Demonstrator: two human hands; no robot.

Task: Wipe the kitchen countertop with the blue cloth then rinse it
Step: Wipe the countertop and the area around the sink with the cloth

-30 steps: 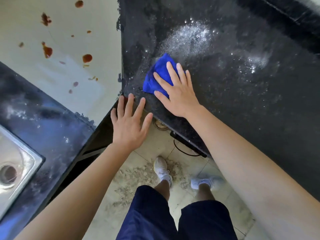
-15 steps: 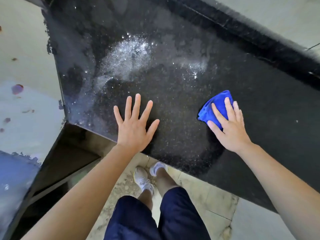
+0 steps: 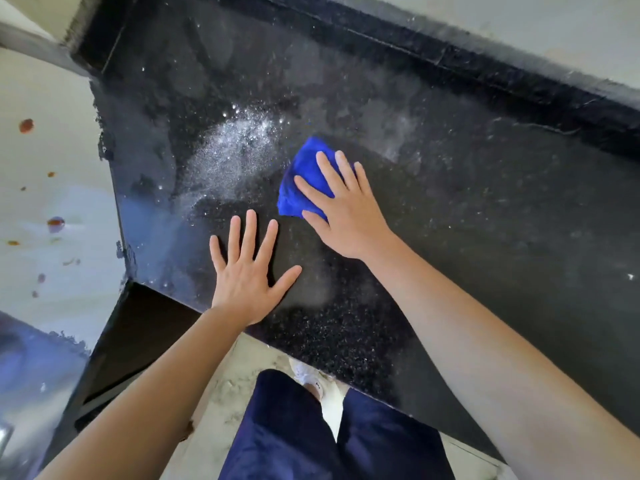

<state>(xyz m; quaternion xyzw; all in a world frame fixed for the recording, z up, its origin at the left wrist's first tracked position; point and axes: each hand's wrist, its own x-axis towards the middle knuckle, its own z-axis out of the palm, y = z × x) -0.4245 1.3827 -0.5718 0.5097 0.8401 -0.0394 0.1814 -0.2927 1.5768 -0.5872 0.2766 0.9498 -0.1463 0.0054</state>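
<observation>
Pale wall at L w/ red-brown splatters, dusty tile floor

The countertop is black stone with fine pale speckles. It looks polished, and it shines as if wet at its left end. A white grainy patch, like powder or foam, lies on its far left part. The cloth is bright blue, soft and matt, with a short fuzzy pile. The wall at the left is pale and matt, with red-brown spots. The floor is pale tile, dusty. The shorts are dark blue matt fabric.
</observation>
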